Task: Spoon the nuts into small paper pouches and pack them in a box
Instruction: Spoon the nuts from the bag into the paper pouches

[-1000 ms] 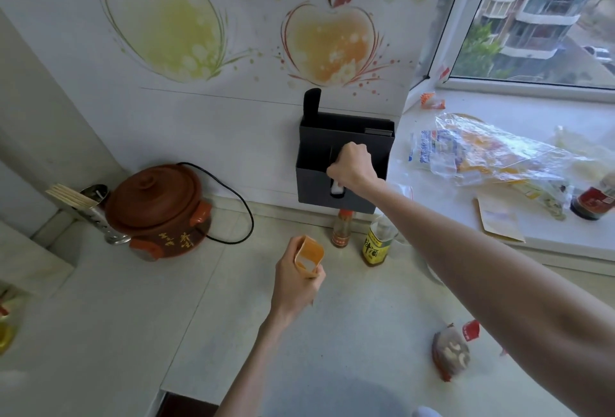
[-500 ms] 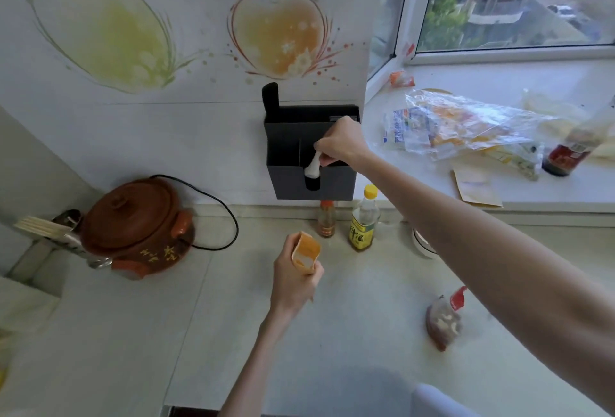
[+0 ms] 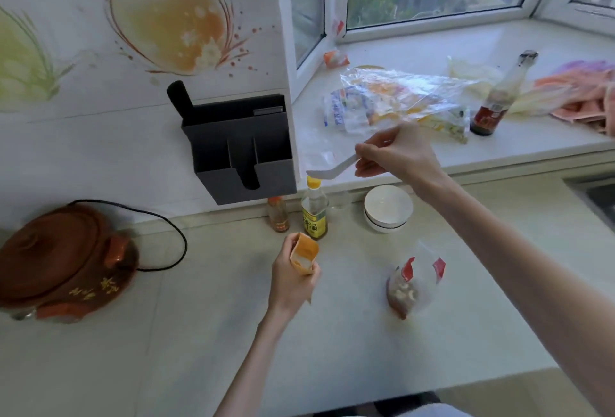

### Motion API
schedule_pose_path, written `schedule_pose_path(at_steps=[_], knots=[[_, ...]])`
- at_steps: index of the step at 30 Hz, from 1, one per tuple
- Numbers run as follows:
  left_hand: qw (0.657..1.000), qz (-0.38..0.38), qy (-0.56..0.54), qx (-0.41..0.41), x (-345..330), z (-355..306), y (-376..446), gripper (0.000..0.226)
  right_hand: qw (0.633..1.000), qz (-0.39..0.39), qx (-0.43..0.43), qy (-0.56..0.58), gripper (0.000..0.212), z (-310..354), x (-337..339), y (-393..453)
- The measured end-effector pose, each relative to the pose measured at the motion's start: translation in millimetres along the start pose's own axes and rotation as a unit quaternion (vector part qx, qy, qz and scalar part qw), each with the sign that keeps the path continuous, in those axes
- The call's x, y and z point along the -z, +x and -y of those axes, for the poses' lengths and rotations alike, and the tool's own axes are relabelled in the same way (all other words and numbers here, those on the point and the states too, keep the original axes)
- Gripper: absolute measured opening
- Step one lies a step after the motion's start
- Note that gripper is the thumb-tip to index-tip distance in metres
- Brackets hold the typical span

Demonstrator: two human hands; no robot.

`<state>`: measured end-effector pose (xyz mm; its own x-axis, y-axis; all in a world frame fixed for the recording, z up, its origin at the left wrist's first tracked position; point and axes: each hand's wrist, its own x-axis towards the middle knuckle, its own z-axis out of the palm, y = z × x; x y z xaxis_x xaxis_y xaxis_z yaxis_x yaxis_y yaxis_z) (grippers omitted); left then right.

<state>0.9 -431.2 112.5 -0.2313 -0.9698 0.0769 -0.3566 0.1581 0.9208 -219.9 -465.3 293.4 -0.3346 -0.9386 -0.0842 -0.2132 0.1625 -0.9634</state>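
Observation:
My left hand (image 3: 291,278) holds a small orange-brown paper pouch (image 3: 304,257) upright over the counter, its mouth open. My right hand (image 3: 397,155) grips the handle of a white spoon (image 3: 332,170), held in the air right of the dark wall-mounted utensil holder (image 3: 243,153), bowl pointing left. A clear plastic bag of nuts (image 3: 411,287) with red-marked top lies open on the counter, to the right of the pouch and below the spoon.
A brown clay pot (image 3: 63,263) with a black cord sits at the left. Two small bottles (image 3: 312,213) and stacked white bowls (image 3: 387,208) stand by the wall. The windowsill carries crumpled plastic bags (image 3: 399,100), a dark sauce bottle (image 3: 496,103) and pink cloth (image 3: 585,90).
My right hand pulled the white spoon out of the dark holder and carried it right and down. The left hand kept the pouch steady. The view swung rightwards.

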Motion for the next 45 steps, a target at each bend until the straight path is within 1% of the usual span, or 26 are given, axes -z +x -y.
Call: schedule_pose_path(at_steps=[3, 6, 12, 16, 19, 22, 27, 30, 33, 34, 36, 37, 39, 40, 41, 42, 43, 45], knots=[[0.999, 0.038, 0.002, -0.002, -24, -6, 6, 0.044, 0.998, -0.031, -0.044, -0.013, 0.006, -31, 34, -17], [0.998, 0.059, 0.008, -0.018, -47, -12, 11, 0.044, 0.994, -0.049, -0.102, -0.006, 0.004, -61, 65, -31], [0.995, 0.093, 0.021, -0.020, -87, -21, 8, 0.048, 0.977, -0.069, -0.201, 0.017, 0.014, -118, 118, -62], [0.992, 0.120, 0.033, -0.003, -109, -22, -1, 0.048, 0.967, -0.077, -0.240, -0.024, 0.011, -147, 150, -73], [0.988, 0.144, 0.047, 0.019, -122, -23, -6, 0.049, 0.965, -0.062, -0.225, -0.121, 0.016, -155, 164, -72], [0.981, 0.182, 0.060, 0.035, -131, -23, -11, 0.048, 0.959, -0.019, -0.172, -0.225, 0.019, -152, 161, -69], [0.975, 0.198, 0.065, 0.077, -139, -19, -18, 0.042, 0.946, 0.060, -0.099, -0.304, 0.020, -150, 134, -58], [0.975, 0.194, 0.063, 0.090, -143, -19, -22, 0.041, 0.915, 0.119, -0.075, -0.379, 0.010, -148, 112, -48], [0.973, 0.197, 0.062, 0.102, -150, -21, -25, 0.040, 0.865, 0.210, -0.071, -0.451, 0.034, -145, 90, -36], [0.973, 0.197, 0.060, 0.107, -153, -22, -26, 0.039, 0.851, 0.237, -0.069, -0.464, 0.037, -144, 83, -31], [0.971, 0.197, 0.054, 0.123, -159, -26, -27, 0.038, 0.838, 0.264, -0.061, -0.473, 0.034, -147, 71, -23], [0.970, 0.196, 0.050, 0.132, -163, -28, -27, 0.038, 0.839, 0.269, -0.052, -0.471, 0.028, -149, 66, -21], [0.971, 0.190, 0.034, 0.145, -170, -33, -27, 0.037, 0.844, 0.269, -0.032, -0.464, 0.009, -155, 58, -18], [0.971, 0.184, 0.025, 0.149, -173, -35, -27, 0.037, 0.849, 0.267, -0.028, -0.456, 0.004, -159, 55, -17], [0.972, 0.176, 0.018, 0.154, -176, -36, -27, 0.037, 0.853, 0.265, -0.026, -0.449, 0.007, -162, 54, -15], [0.973, 0.167, 0.013, 0.158, -179, -37, -26, 0.037, 0.855, 0.265, -0.035, -0.445, 0.004, -167, 56, -14], [0.974, 0.159, 0.008, 0.160, -183, -39, -26, 0.038, 0.857, 0.260, -0.046, -0.443, 0.006, -172, 59, -12], [0.976, 0.157, -0.002, 0.153, -190, -41, -25, 0.039, 0.864, 0.250, -0.083, -0.430, 0.022, -184, 71, -8]])
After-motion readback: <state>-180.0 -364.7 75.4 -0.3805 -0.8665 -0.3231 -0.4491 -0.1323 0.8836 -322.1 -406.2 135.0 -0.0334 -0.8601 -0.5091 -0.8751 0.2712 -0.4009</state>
